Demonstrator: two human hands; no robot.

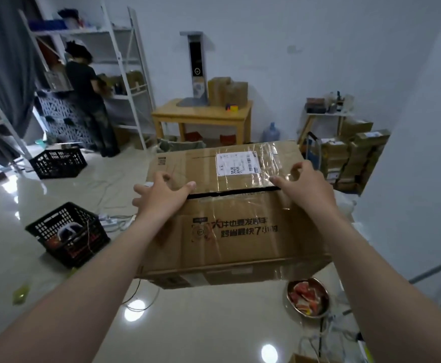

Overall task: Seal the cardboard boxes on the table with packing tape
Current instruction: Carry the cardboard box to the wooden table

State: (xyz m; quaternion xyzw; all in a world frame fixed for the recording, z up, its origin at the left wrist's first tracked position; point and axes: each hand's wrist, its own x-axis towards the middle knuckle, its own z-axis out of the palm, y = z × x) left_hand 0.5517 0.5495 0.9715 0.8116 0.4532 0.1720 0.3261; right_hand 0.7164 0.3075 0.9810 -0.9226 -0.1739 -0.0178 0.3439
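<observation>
Brown corrugated cardboard box [240, 247] is sitting across the glossy white worktop [201, 323], its two top flaps meeting at a dark seam [232, 193] that is gaping slightly. The left hand [161, 197] and right hand [305, 184] are pressing down at either end of that seam, probably to hold the flaps level and closed so tape can bridge them. Neither grip is closing on anything: both are lying wide, fingers spread and slightly arched over the board. Old clear tape is shining in wrinkled, glossy strips around a flat white shipping label [237, 163] on the far flap. No roll of packing tape is showing. A round metal bowl [289, 293] is standing near the box's near right corner.
</observation>
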